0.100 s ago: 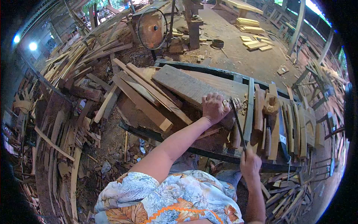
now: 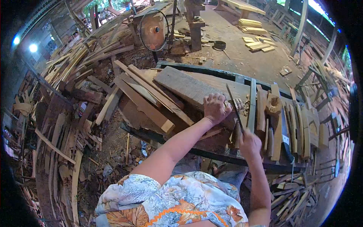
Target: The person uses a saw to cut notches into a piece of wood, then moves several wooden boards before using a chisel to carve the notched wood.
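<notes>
Clamping 1 dark blade [image 2: 236,109] are right fingers [image 2: 246,138], while left fingers [image 2: 213,98] grip pale wood [image 2: 239,104].

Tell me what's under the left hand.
Under the left hand lies the thick plank; a pale wood piece shows beside it. What the hand covers can't be seen.

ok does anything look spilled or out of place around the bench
Loose shavings lie on the bench beside the blade, which suits woodworking. What stands out is a pale, crumpled scrap, perhaps plastic, on the littered ground left of the bench, because it looks unlike the wood around it.
</notes>
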